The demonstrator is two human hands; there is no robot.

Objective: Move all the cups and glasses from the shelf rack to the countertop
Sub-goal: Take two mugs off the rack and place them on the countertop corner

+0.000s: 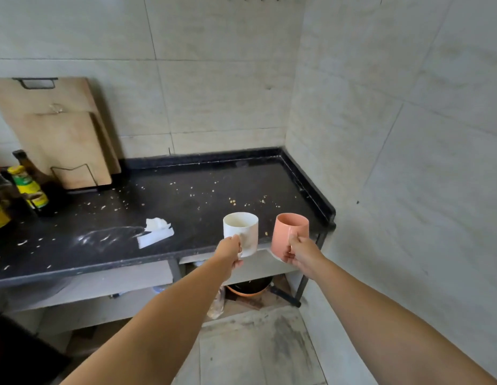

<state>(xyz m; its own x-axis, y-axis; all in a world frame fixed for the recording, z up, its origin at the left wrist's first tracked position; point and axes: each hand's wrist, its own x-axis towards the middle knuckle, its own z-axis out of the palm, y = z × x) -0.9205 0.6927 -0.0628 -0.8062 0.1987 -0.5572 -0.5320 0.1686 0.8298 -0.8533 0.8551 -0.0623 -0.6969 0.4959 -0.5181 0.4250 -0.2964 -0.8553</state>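
Left grip: your left hand [230,250] is wrapped tight round the handle of the white mug [241,232], fingers curled closed on it.
Right grip: your right hand [298,252] is clamped on the handle side of the pink mug [289,234], thumb pressed against its wall.
White mug: upright, held up in the air just above your left grip, over the front edge of the table [186,195].
Pink mug: tilted a touch, just right of the white one, the two near but not touching.
Table: dark top beyond both grips, scattered with pale crumbs.
Tissue: a crumpled white tissue [155,231] lies on the table, left of your left grip.
Far left: bottles [25,187] and two cutting boards [61,134] leaning on the wall, well away from either grip.
Below: a pan [250,287] sits under the table, beneath your hands.
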